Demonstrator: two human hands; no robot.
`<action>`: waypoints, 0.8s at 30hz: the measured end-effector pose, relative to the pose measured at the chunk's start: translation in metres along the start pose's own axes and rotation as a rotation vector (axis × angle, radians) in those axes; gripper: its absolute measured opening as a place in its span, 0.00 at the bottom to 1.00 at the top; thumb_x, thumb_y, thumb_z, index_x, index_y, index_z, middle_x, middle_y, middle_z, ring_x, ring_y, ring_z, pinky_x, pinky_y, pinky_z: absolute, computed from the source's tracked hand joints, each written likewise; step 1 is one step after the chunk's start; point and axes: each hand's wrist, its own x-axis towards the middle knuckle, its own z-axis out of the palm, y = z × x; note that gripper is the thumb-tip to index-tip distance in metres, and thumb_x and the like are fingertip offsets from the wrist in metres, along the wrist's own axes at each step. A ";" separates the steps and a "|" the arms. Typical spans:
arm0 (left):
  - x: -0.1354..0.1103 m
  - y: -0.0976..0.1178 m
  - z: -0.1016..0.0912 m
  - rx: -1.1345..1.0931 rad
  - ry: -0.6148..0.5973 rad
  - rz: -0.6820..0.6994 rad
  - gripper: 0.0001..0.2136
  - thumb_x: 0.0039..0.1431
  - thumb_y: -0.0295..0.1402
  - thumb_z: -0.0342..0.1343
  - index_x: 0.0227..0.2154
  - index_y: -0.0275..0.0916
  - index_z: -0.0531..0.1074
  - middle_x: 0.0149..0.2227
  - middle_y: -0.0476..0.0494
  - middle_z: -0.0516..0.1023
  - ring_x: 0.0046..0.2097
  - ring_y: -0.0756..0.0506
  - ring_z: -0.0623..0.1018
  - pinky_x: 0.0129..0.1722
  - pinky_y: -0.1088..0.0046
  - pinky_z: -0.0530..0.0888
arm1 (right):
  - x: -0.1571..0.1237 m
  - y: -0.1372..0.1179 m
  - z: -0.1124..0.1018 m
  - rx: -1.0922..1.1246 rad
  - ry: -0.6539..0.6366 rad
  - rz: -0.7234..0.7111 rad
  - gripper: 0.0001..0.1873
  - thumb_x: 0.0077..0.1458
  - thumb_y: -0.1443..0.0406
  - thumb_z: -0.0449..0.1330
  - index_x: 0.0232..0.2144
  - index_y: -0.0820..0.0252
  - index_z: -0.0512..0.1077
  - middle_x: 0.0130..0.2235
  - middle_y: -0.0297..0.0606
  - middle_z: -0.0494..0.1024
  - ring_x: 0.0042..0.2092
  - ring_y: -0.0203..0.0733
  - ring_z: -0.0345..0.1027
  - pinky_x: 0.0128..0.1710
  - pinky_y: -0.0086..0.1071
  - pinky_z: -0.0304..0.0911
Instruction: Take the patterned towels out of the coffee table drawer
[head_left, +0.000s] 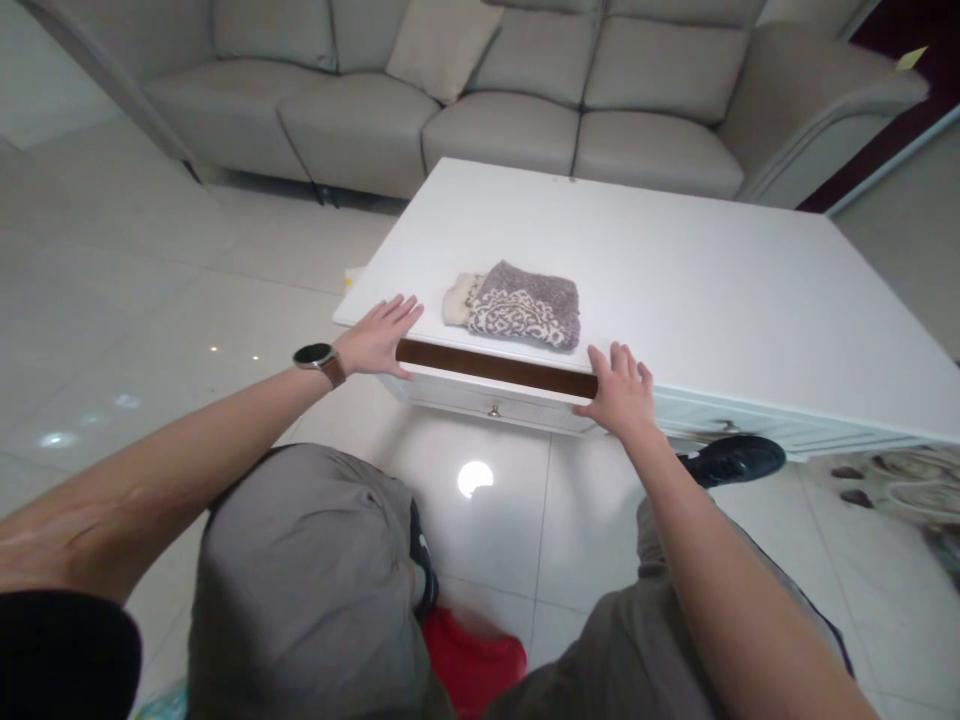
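Observation:
A drawer point(480, 390) of the white coffee table point(675, 270) is pulled out slightly, and a dark brown gap shows behind its front. My left hand point(379, 335) is at the drawer's left end, fingers spread over the tabletop edge and thumb against the drawer front. At the right end, my right hand point(621, 388) rests its fingers on the tabletop edge, with the thumb at the drawer front. Between them on the tabletop lies a folded patterned cloth point(529, 305), grey-purple and cream. A small round knob point(493, 411) sits on the drawer front.
A grey sofa point(510, 130) with a beige cushion point(442, 45) stands behind the table. To the right is a second drawer knob point(727, 427), above my black shoe point(739, 460). A red object point(476, 660) is on the tiled floor between my legs. A patterned rug point(911, 485) lies far right.

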 end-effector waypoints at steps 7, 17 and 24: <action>0.007 0.008 0.002 -0.059 0.128 -0.080 0.46 0.56 0.51 0.61 0.72 0.38 0.49 0.72 0.32 0.54 0.72 0.32 0.53 0.70 0.52 0.54 | 0.012 -0.007 0.008 -0.039 0.122 0.082 0.39 0.55 0.45 0.62 0.62 0.53 0.58 0.58 0.53 0.64 0.56 0.61 0.54 0.53 0.49 0.50; 0.015 0.021 0.008 -0.071 0.170 -0.201 0.38 0.61 0.43 0.59 0.70 0.37 0.52 0.71 0.33 0.58 0.72 0.33 0.55 0.71 0.51 0.53 | 0.020 -0.020 0.022 0.021 0.162 0.219 0.38 0.56 0.51 0.63 0.65 0.53 0.59 0.58 0.57 0.62 0.57 0.66 0.50 0.53 0.54 0.46; 0.019 0.026 -0.009 0.017 0.095 -0.218 0.38 0.58 0.37 0.61 0.69 0.42 0.54 0.70 0.34 0.60 0.68 0.34 0.62 0.63 0.53 0.65 | 0.018 -0.012 0.014 0.062 0.069 0.150 0.42 0.56 0.54 0.64 0.68 0.54 0.53 0.63 0.59 0.59 0.61 0.67 0.50 0.56 0.57 0.47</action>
